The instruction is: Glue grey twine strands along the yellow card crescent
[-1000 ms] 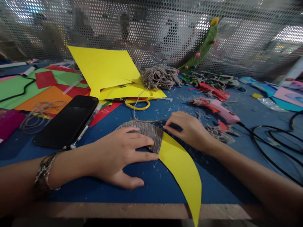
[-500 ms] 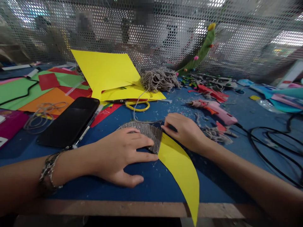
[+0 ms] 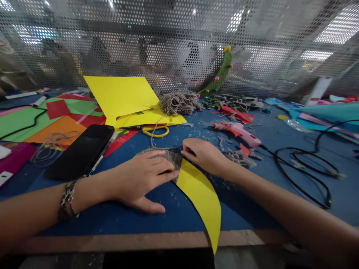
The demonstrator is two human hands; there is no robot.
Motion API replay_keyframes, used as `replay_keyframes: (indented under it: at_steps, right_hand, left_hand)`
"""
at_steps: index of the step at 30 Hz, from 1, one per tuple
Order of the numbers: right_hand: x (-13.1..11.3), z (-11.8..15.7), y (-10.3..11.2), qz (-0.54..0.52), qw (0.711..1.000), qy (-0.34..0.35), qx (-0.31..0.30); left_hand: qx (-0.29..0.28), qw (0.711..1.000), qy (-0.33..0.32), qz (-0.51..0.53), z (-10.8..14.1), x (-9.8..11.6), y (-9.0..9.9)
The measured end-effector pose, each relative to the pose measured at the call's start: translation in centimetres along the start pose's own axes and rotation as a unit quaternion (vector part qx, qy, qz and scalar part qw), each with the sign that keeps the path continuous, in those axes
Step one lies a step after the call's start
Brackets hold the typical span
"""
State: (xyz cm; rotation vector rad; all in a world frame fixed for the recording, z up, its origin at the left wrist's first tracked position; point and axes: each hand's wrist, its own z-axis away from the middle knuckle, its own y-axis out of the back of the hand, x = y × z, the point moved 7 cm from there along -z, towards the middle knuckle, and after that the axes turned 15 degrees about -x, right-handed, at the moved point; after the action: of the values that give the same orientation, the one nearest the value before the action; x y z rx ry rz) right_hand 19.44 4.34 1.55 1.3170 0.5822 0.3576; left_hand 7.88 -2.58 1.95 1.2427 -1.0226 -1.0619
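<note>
A curved yellow paper piece (image 3: pixel 200 190) lies on the blue table, its pointed tip past the front edge. Grey yarn rows (image 3: pixel 175 158) cover its left part. My left hand (image 3: pixel 140 177) lies flat on the yarn-covered part, fingers spread and thumb apart. At the border between yarn and bare yellow, my right hand (image 3: pixel 206 155) pinches the grey yarn strand, which runs back in a loop toward a yarn bundle (image 3: pixel 181 102).
Behind my hands are yellow sheets (image 3: pixel 123 95) and yellow-handled scissors (image 3: pixel 157 131). A black phone (image 3: pixel 81 153) and coloured papers lie left. On the right are a pink glue gun (image 3: pixel 238 132), its black cable (image 3: pixel 283 168) and yarn scraps. A perforated metal screen (image 3: pixel 168 45) stands behind.
The camera view has shifted, so the scene sits further left and the background lower. My left hand still presses the yarn, and my right hand keeps its pinch near the border.
</note>
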Motion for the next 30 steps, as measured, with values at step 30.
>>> replay_keyframes:
  at_steps: [30]
  right_hand:
    - [0.1, 0.7, 1.0, -0.053, 0.993, 0.050, 0.097]
  left_hand:
    - [-0.004, 0.996, 0.007, 0.090, 1.2, 0.1, 1.6]
